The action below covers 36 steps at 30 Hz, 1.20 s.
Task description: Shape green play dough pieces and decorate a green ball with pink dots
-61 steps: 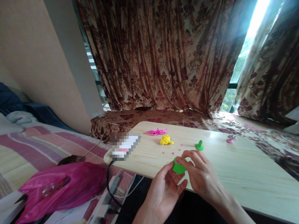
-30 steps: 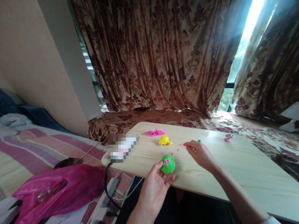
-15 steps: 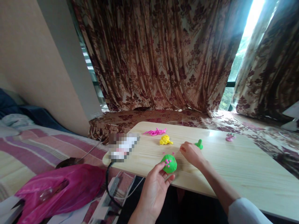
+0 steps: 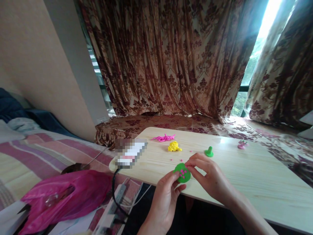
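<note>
A green clay disc [image 4: 187, 178] with several small pink dots on its face is held by its left edge between the thumb and fingers of my left hand [image 4: 164, 192]. At the disc's upper right edge, my right hand [image 4: 207, 173] pinches a tiny pink clay bit [image 4: 186, 164] between thumb and fingertips. A few loose pink clay dots [image 4: 181, 160] lie on the table just behind the disc. Beyond my right hand stands a green clay stem on a round base [image 4: 209, 152].
On the pale wooden table [image 4: 244, 176] lie a pink clay lump [image 4: 164, 138], a yellow clay lump [image 4: 174, 146] and, at the right, a small pink clay figure [image 4: 242, 144]. A blurred-out device [image 4: 133, 153] with a black cable sits at the left edge. A pink plastic bag [image 4: 73, 199] lies beside the table.
My right hand has come from the tabletop near the green stem back to the disc, with a pink bit in its fingertips. The disc has shifted slightly right in view.
</note>
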{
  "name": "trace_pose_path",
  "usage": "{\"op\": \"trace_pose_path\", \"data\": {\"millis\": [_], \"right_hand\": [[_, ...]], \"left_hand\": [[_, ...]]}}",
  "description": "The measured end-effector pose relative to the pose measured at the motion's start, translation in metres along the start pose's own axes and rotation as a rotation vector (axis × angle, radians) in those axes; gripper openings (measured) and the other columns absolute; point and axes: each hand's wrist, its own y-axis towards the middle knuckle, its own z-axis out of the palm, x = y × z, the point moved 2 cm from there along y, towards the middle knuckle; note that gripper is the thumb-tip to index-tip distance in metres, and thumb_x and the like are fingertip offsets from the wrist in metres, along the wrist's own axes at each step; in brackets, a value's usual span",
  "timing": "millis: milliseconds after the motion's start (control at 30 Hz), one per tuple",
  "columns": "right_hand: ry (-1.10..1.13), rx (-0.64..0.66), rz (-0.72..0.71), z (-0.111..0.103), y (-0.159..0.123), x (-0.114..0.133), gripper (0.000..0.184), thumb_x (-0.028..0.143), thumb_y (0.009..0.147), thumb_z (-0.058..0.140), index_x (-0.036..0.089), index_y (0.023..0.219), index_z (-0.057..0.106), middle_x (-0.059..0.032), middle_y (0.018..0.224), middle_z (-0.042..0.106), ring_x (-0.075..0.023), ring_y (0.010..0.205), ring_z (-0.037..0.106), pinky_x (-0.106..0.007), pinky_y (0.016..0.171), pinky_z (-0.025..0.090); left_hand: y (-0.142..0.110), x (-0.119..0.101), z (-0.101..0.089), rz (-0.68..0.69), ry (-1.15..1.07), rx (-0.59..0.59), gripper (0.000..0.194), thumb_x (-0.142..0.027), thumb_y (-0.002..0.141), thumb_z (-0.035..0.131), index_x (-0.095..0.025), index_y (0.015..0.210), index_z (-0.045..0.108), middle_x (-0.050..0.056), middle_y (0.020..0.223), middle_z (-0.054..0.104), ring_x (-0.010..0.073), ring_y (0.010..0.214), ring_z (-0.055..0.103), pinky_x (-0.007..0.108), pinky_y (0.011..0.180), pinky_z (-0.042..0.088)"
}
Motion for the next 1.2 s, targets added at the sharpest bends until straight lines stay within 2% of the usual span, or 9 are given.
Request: {"op": "trace_pose_path", "data": {"millis": [467, 733, 1067, 1200], "right_hand": [[-0.075, 0.081, -0.035, 0.001, -0.002, 0.006, 0.02, 0.013, 0.087, 0.045, 0.019, 0.094, 0.063, -0.0055, 0.089, 0.057, -0.0173, 0.084, 0.053, -0.031, 0.075, 0.044], [-0.128, 0.134, -0.055, 0.003, -0.008, 0.004, 0.043, 0.0, 0.081, 0.039, 0.023, 0.111, 0.058, -0.0061, 0.096, 0.051, -0.0184, 0.088, 0.048, -0.032, 0.076, 0.043], [-0.116, 0.093, -0.076, 0.001, -0.003, 0.004, 0.042, 0.0, 0.081, 0.038, 0.023, 0.109, 0.06, -0.0059, 0.097, 0.054, -0.0179, 0.089, 0.05, -0.032, 0.079, 0.042], [-0.116, -0.007, -0.01, -0.013, 0.005, -0.018, 0.036, 0.007, 0.085, 0.039, 0.021, 0.112, 0.058, -0.0064, 0.1, 0.057, -0.017, 0.092, 0.053, -0.03, 0.081, 0.043]], "left_hand": [[0.001, 0.003, -0.001, -0.045, -0.084, 0.011, 0.011, -0.02, 0.075, 0.062, -0.012, 0.082, 0.066, 0.007, 0.09, 0.065, 0.0137, 0.077, 0.057, 0.025, 0.064, 0.047], [0.001, -0.001, 0.003, -0.105, -0.149, -0.071, 0.007, -0.016, 0.073, 0.063, -0.013, 0.08, 0.065, 0.005, 0.088, 0.065, 0.0133, 0.076, 0.058, 0.027, 0.065, 0.048], [0.002, -0.002, 0.005, -0.118, -0.147, -0.071, 0.011, -0.016, 0.073, 0.064, -0.013, 0.083, 0.065, 0.006, 0.088, 0.065, 0.0132, 0.075, 0.059, 0.026, 0.063, 0.049], [0.006, -0.002, -0.002, -0.144, -0.158, -0.098, 0.016, -0.018, 0.074, 0.063, -0.014, 0.089, 0.063, 0.007, 0.096, 0.064, 0.014, 0.077, 0.059, 0.027, 0.064, 0.05]]}}
